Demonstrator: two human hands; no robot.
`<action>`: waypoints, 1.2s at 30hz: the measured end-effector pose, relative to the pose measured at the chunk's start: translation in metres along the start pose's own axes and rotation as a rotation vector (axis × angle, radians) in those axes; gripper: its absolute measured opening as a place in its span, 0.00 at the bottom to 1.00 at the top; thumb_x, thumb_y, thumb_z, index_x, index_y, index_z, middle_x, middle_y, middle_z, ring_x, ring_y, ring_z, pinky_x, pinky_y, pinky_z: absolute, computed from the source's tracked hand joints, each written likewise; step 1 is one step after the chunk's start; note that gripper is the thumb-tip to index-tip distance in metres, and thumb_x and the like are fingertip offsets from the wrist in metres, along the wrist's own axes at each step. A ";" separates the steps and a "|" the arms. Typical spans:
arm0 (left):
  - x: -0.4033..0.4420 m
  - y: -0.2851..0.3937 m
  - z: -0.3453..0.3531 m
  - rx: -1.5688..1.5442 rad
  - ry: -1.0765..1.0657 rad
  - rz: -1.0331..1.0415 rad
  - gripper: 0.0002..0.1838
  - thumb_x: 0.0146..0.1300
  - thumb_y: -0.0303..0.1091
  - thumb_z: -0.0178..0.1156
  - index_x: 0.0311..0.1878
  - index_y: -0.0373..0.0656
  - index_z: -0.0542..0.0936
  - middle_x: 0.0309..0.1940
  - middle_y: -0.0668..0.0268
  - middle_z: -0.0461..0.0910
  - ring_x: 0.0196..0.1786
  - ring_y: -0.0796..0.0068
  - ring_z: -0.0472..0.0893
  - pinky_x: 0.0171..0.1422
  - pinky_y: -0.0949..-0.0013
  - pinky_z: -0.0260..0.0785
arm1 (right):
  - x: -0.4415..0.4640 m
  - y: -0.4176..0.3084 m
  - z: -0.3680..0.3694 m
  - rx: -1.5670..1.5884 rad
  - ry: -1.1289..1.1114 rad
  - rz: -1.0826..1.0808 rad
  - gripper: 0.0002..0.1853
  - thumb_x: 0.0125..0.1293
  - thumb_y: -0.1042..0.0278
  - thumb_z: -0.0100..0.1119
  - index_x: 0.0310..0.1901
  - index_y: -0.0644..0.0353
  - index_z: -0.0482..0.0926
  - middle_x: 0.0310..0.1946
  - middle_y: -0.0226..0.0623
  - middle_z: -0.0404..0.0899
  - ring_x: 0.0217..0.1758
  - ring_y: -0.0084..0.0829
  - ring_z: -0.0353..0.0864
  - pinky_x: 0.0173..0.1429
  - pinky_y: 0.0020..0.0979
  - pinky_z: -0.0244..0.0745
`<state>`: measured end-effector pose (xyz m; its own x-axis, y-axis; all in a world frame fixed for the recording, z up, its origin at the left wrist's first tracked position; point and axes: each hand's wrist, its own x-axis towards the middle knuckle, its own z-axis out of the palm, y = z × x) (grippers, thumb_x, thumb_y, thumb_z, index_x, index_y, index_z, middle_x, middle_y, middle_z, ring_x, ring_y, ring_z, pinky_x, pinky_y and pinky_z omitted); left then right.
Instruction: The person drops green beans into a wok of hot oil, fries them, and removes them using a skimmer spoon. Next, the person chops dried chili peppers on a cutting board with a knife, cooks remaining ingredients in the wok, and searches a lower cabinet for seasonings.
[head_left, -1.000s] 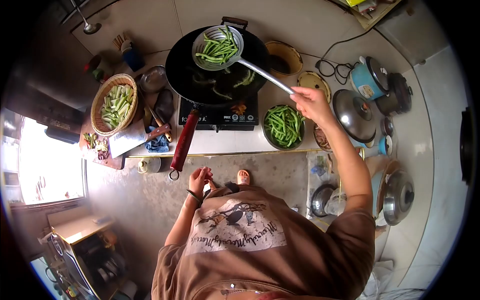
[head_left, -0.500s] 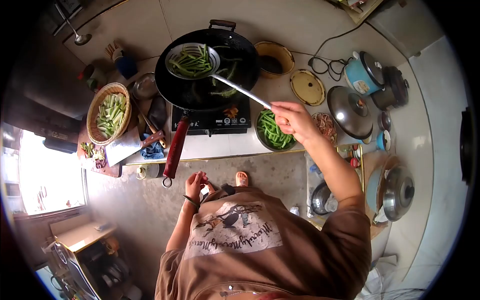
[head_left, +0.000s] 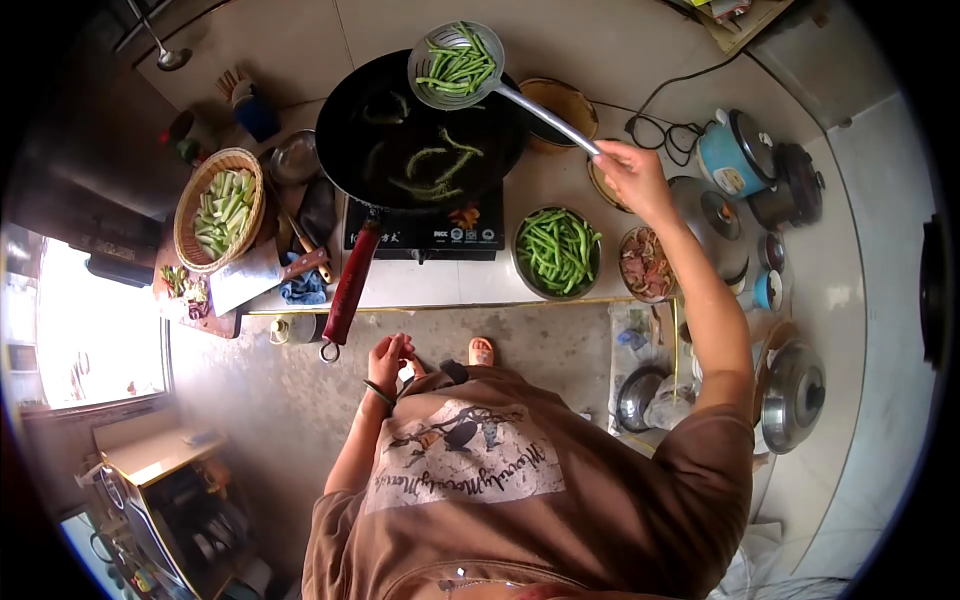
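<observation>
My right hand (head_left: 632,180) is closed round the end of a long-handled skimmer (head_left: 545,118). Green beans (head_left: 458,66) lie in the skimmer's bowl, which is raised over the far right rim of a black wok (head_left: 345,150). A few more beans (head_left: 440,165) show in the dark wok, in what looks like liquid. The wok sits on an induction cooker (head_left: 425,232), its red handle (head_left: 352,285) pointing toward me. My left hand (head_left: 390,355) hangs by my waist below the counter edge, fingers curled; whether anything is in them is hidden.
Right of the cooker stand a bowl of green beans (head_left: 558,255), a bowl of sliced meat (head_left: 645,265) and a pot (head_left: 560,105). To the left are a wicker basket of cut vegetables (head_left: 222,215) and a cleaver (head_left: 250,280) near the counter edge. A rice cooker (head_left: 730,165) stands far right.
My right hand has moved the skimmer with its beans up and to the right, from over the wok's middle to its far rim. My left hand stays by my waist.
</observation>
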<state>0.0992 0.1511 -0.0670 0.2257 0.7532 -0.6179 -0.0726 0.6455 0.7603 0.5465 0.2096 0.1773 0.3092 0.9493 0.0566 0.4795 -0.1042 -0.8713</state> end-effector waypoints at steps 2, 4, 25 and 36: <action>-0.001 0.003 0.005 0.001 0.016 0.005 0.13 0.68 0.41 0.55 0.39 0.40 0.80 0.28 0.69 0.81 0.28 0.80 0.79 0.31 0.78 0.68 | 0.006 0.003 -0.008 -0.044 0.013 -0.008 0.16 0.64 0.70 0.61 0.52 0.66 0.79 0.23 0.29 0.79 0.22 0.14 0.69 0.26 0.21 0.64; -0.003 0.005 0.009 0.001 0.021 0.005 0.13 0.68 0.41 0.55 0.40 0.41 0.80 0.28 0.70 0.80 0.29 0.80 0.79 0.31 0.78 0.66 | 0.010 0.006 -0.016 -0.097 0.020 -0.058 0.15 0.64 0.70 0.61 0.52 0.65 0.80 0.23 0.28 0.79 0.22 0.14 0.70 0.27 0.21 0.65; -0.005 -0.003 0.020 -0.091 0.051 0.010 0.13 0.69 0.41 0.55 0.39 0.40 0.79 0.27 0.69 0.80 0.28 0.80 0.78 0.32 0.78 0.68 | 0.002 -0.027 -0.027 0.070 -0.468 0.228 0.17 0.66 0.73 0.57 0.55 0.69 0.75 0.20 0.21 0.65 0.19 0.11 0.58 0.18 0.16 0.48; -0.015 0.005 0.008 -0.051 0.099 0.000 0.12 0.69 0.41 0.55 0.39 0.42 0.79 0.27 0.71 0.80 0.28 0.82 0.79 0.31 0.80 0.64 | -0.008 -0.001 0.028 0.493 -0.512 0.451 0.17 0.70 0.72 0.52 0.57 0.73 0.71 0.19 0.24 0.65 0.15 0.10 0.56 0.16 0.16 0.47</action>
<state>0.1034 0.1419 -0.0518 0.1292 0.7604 -0.6365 -0.1230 0.6492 0.7506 0.5208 0.2101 0.1643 -0.0828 0.8776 -0.4723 -0.0510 -0.4770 -0.8774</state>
